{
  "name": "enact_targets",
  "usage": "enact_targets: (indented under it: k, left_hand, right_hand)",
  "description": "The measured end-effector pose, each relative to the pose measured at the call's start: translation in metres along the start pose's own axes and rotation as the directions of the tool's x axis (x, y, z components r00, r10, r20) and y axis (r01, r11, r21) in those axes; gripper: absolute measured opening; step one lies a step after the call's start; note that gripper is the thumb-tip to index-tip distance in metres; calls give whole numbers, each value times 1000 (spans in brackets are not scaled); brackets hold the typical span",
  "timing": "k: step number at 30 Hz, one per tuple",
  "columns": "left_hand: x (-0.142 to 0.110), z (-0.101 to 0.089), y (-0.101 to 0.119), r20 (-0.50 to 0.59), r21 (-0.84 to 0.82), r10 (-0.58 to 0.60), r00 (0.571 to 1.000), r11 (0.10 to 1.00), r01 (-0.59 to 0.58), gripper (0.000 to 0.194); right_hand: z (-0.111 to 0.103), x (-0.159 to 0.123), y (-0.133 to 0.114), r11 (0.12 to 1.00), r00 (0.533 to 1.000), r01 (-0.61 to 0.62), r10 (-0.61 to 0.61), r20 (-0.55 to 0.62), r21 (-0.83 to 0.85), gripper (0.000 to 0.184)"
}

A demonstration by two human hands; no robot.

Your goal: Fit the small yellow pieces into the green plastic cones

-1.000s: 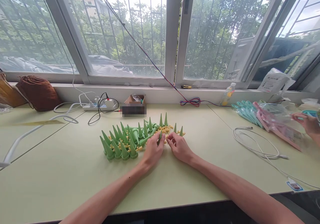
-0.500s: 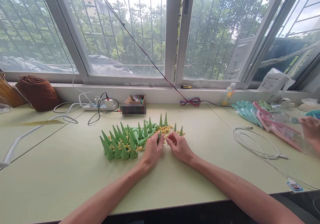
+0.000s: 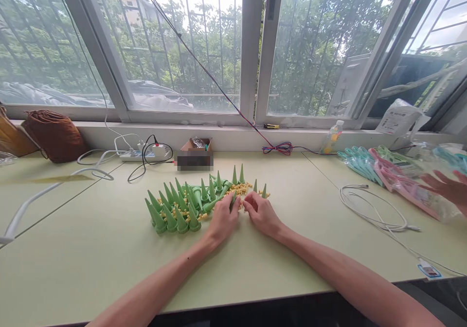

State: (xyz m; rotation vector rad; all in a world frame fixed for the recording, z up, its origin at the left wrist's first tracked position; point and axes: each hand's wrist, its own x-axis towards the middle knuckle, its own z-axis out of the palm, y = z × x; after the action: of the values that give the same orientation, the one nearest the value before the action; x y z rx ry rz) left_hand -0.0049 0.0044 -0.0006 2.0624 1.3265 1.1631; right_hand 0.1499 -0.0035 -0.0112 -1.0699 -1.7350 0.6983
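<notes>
My left hand [image 3: 225,217] is closed on a green plastic spike [image 3: 233,198], whose tip shows between thumb and fingers. Close on its right, my right hand [image 3: 263,213] has thumb and fingertips pinched together; whatever they hold is too small or hidden to make out. Several green cone spikes [image 3: 182,220] stand upright on the table to the left of my hands, with more lying in a heap behind. Small yellow plastic pieces [image 3: 241,189] are scattered among them. Two more upright green spikes [image 3: 264,191] stand just beyond my right hand.
Another person's hand [image 3: 447,187] is over clear plastic bags at the far right, near pink and teal plastic pieces [image 3: 359,164]. A coiled white cable [image 3: 375,210] lies before them. Behind are a small box [image 3: 197,157], a power strip [image 3: 144,155] and a bottle [image 3: 332,137].
My two hands have hardly moved and keep their grip. At the far right, the other person's hand has shifted left with its fingers spread, and the clear plastic bags there have moved.
</notes>
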Motion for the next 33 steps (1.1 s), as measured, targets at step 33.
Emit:
enact_targets:
  k: [33]
  left_hand:
    - [2,-2,-1,-22,-22,18,1000,1000,-18,19]
  right_hand:
    - [-1,0,9,970,998,55,-46,47,-235,13]
